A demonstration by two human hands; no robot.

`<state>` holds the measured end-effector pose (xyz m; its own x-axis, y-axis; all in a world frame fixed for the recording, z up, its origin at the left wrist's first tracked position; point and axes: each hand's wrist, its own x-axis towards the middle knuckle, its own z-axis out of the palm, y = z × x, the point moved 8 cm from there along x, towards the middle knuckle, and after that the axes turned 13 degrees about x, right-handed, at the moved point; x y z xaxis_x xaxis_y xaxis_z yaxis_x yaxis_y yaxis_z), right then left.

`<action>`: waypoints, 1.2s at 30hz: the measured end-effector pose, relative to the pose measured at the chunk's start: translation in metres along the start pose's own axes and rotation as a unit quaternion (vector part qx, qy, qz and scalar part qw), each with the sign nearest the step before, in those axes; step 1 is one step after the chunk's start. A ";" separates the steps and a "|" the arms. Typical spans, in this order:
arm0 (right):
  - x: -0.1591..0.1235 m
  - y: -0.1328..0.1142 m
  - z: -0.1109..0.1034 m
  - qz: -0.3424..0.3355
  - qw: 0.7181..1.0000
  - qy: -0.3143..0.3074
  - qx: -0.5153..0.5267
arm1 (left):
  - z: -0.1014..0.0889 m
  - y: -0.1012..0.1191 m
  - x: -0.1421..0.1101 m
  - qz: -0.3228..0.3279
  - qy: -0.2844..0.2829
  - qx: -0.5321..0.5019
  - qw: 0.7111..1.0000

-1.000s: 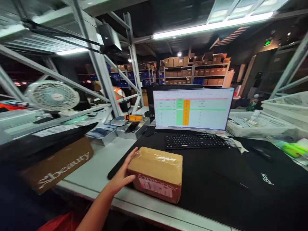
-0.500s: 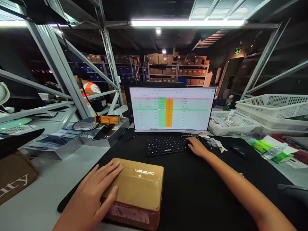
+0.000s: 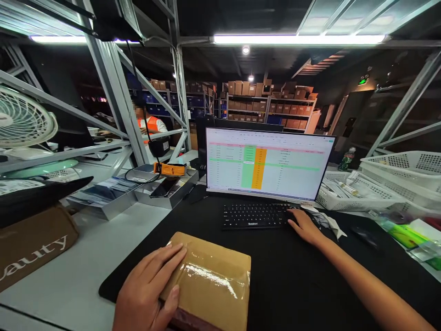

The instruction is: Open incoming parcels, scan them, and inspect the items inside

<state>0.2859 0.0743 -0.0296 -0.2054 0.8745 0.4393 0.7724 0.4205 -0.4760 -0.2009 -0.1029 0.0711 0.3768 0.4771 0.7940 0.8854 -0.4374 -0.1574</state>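
My left hand [image 3: 149, 287] lies over the left side of a taped brown cardboard box [image 3: 213, 271]. Its fingers are on the top face and the thumb presses at the near edge. Light glares off the clear tape, and the box's near side is mostly cut off by the frame. My right hand [image 3: 303, 225] rests at the right end of a black keyboard [image 3: 255, 216], fingers stretched onto the keys and holding nothing. Behind the keyboard stands a monitor [image 3: 285, 170] showing a spreadsheet with green and orange columns.
A black desk mat [image 3: 275, 276] lies under the box. On the right are a mouse [image 3: 365, 236] and white plastic baskets [image 3: 358, 195]. Leftward stand grey trays [image 3: 110, 209], an orange device [image 3: 170, 169], a brown bag [image 3: 37, 248] and a fan [image 3: 25, 117]. A person [image 3: 151, 124] sits beyond the frame.
The view has swung left, so the scene sits farther right and the fan shows more. The box's near side shows less. Both hands stay at the box and the keyboard.
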 end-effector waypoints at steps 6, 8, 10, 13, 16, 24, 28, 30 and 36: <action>0.036 0.004 0.019 -0.010 1.000 -0.013 0.010 | 0.000 0.000 -0.007 -0.008 0.047 -0.022 0.999; 0.049 0.005 0.024 -0.004 1.000 -0.009 0.015 | 0.000 0.000 -0.010 -0.009 0.056 -0.021 0.998; 0.055 0.006 0.026 0.004 1.000 -0.006 0.017 | 0.001 -0.001 -0.012 -0.012 0.055 -0.023 0.998; 0.055 0.004 0.027 0.012 1.000 -0.007 0.015 | 0.002 -0.003 -0.014 -0.016 0.050 -0.030 0.998; 0.052 0.002 0.028 0.017 1.000 -0.007 0.004 | 0.002 -0.002 -0.014 -0.008 0.062 -0.026 0.998; 0.052 -0.003 0.029 0.023 0.998 -0.041 -0.041 | -0.003 0.003 -0.010 -0.006 0.085 -0.023 0.996; 0.052 -0.007 0.030 0.028 0.996 -0.052 -0.064 | -0.007 0.006 -0.007 0.000 0.087 -0.014 0.996; 0.052 -0.007 0.031 0.033 0.995 -0.053 -0.073 | -0.009 0.008 -0.005 0.003 0.088 -0.010 0.996; 0.054 -0.005 0.031 0.047 0.994 -0.057 -0.079 | -0.011 0.010 -0.003 0.011 0.103 -0.006 0.995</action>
<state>0.2522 0.1268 -0.0271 -0.1878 0.9339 0.3043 0.8740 0.3002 -0.3820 -0.1962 -0.1174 0.0734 0.3305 0.3019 0.8942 0.8742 -0.4550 -0.1695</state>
